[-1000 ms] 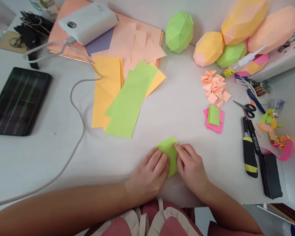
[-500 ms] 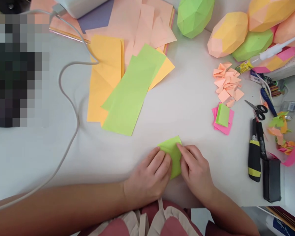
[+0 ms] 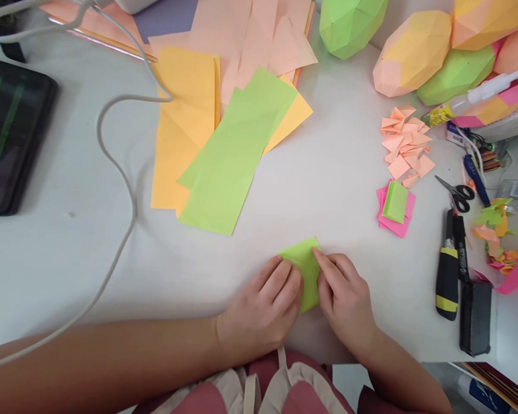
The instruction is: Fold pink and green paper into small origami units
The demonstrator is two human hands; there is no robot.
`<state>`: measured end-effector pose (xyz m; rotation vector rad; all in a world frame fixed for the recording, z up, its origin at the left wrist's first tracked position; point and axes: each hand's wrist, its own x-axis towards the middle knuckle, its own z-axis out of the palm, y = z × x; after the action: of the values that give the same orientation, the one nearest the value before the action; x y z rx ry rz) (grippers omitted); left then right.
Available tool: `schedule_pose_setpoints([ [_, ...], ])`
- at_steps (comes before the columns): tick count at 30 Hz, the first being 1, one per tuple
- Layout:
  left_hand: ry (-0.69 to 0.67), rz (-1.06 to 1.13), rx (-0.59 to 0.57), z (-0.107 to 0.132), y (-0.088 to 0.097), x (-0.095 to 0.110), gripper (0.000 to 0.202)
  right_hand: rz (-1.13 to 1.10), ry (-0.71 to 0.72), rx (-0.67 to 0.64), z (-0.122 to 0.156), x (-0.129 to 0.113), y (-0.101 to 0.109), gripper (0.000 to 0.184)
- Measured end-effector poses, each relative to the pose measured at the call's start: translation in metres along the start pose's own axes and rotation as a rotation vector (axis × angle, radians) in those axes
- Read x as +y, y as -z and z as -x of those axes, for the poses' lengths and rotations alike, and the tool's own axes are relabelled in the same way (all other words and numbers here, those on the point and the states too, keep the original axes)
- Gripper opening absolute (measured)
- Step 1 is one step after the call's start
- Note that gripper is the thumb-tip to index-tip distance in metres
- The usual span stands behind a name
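A small green piece of paper (image 3: 307, 265) lies at the front of the white table, between my hands. My left hand (image 3: 263, 302) presses on its left side with curled fingers, covering part of it. At the paper's right edge, the index finger and thumb of my right hand (image 3: 347, 299) grip it near the upper corner. Farther back, larger green paper strips (image 3: 237, 167) overlap yellow-orange paper sheets (image 3: 172, 155). To the right, a small folded green paper (image 3: 395, 202) rests on pink paper squares (image 3: 408, 221).
Folded peach paper pieces (image 3: 406, 141) are heaped at right, below faceted paper shapes (image 3: 412, 52). Scissors (image 3: 460, 192), a box cutter (image 3: 448, 282) and a black block-shaped object (image 3: 475, 319) lie along the right side. A white cable (image 3: 127, 190) crosses the left; a dark screen device (image 3: 12, 132) sits beyond.
The camera view has shifted slightly, so the papers and shapes at the back appear a little higher. Both hands keep nearly the same hold on the small green paper.
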<state>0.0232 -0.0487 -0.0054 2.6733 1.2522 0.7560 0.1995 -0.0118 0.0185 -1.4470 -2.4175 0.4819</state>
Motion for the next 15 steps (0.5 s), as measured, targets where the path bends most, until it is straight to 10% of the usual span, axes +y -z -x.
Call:
schedule_pose_setpoints([
  [15,0.016,-0.010,-0.001,-0.0015,0.0005,-0.0003,0.027,0.001,0.021,0.025,-0.0008,-0.0005,-0.0006,0.051],
])
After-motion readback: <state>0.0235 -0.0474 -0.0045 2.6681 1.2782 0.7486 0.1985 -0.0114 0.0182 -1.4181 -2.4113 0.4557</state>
